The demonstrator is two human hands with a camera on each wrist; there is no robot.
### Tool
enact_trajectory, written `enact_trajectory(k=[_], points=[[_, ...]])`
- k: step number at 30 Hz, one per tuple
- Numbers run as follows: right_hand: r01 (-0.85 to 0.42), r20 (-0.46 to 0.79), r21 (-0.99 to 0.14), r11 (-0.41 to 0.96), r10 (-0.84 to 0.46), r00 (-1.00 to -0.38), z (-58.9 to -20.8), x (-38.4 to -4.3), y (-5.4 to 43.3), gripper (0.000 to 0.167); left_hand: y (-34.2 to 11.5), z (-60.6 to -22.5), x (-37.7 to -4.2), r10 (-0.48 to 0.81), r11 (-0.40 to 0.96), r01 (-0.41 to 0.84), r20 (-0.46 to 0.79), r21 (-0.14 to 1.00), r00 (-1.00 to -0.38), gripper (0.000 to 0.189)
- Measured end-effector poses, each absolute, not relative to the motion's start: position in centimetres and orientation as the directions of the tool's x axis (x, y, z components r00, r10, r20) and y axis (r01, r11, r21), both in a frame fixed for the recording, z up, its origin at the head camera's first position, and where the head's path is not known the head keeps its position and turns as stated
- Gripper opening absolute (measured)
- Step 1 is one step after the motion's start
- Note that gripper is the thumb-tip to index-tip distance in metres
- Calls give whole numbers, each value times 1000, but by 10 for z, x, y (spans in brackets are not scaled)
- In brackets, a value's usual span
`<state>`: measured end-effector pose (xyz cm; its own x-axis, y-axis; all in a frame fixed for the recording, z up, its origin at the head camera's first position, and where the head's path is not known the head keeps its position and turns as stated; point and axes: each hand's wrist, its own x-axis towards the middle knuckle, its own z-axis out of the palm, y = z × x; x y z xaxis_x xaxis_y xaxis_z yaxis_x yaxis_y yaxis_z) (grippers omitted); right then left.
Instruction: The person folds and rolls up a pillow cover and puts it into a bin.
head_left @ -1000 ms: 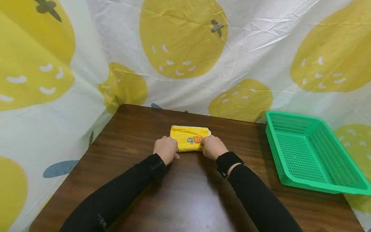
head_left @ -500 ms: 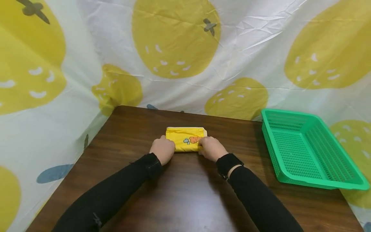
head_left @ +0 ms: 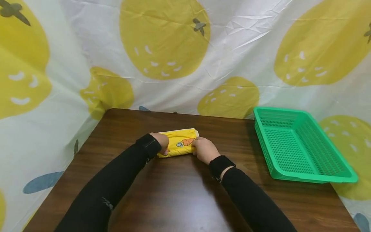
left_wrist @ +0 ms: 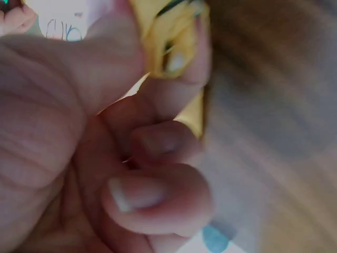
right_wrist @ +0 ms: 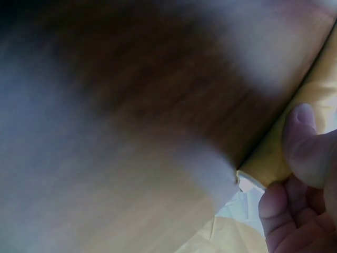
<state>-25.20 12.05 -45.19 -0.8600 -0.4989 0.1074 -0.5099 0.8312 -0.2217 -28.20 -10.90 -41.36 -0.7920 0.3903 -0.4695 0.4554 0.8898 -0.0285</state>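
Observation:
A yellow folded cloth [head_left: 177, 141] with an orange carrot print and a white edge lies on the far half of the table. At its left end my left hand [head_left: 160, 141] pinches it; the left wrist view has a corner of the yellow cloth [left_wrist: 163, 37] between thumb and fingers, with the other fingers curled below. My right hand [head_left: 205, 150] grips the right end near the front edge. In the right wrist view the thumb lies on top of the cloth [right_wrist: 269, 157], the fingers curled beside its end.
A green plastic basket [head_left: 275, 161] with mesh sides stands at the right of the dark wooden table [head_left: 179, 199]. Behind and to the left hangs a white curtain [head_left: 220, 48] with large yellow fruit prints.
The cloth's left end has swung slightly toward me, so it now lies tilted. My left hand has turned at the wrist and covers that end. The head view has shifted a little.

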Motion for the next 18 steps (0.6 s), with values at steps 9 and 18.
enact_trajectory(k=[9, 18], points=[[-450, -70, -182, 874, -468, -881, -440, -264, 106, 9, -107, -429, -299, 303, 905, 363, -262, -221, -916, 50], [-467, -350, -103, 878, -471, -809, -424, -297, 109, 23, -101, -436, -236, 425, 897, 407, 88, -172, -901, 16]])
